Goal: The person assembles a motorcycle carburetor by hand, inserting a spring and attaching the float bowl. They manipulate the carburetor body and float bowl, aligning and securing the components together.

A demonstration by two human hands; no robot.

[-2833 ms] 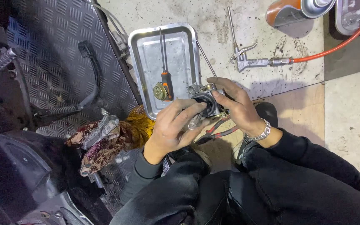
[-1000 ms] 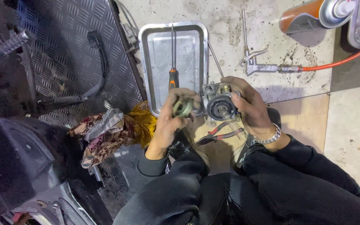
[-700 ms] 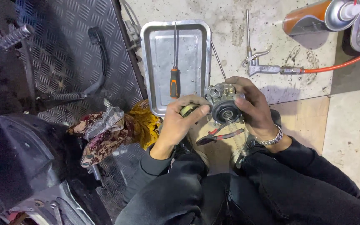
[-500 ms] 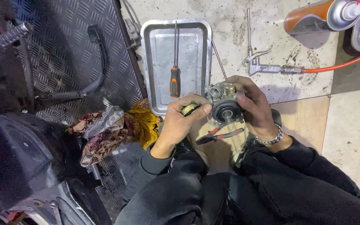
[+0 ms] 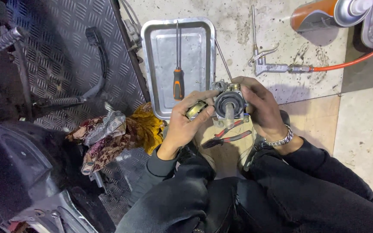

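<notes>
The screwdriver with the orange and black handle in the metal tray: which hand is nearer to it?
Left. The left hand is just below the screwdriver, at the metal tray edge; the right hand is further right.

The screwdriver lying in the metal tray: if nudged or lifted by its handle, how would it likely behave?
The screwdriver looks stiff: a straight thin metal shaft. Its rounded black and orange handle would probably let it roll sideways, though the metal tray has raised rims that should stop it. Lifted by the handle, it likely feels handle-heavy.
</notes>
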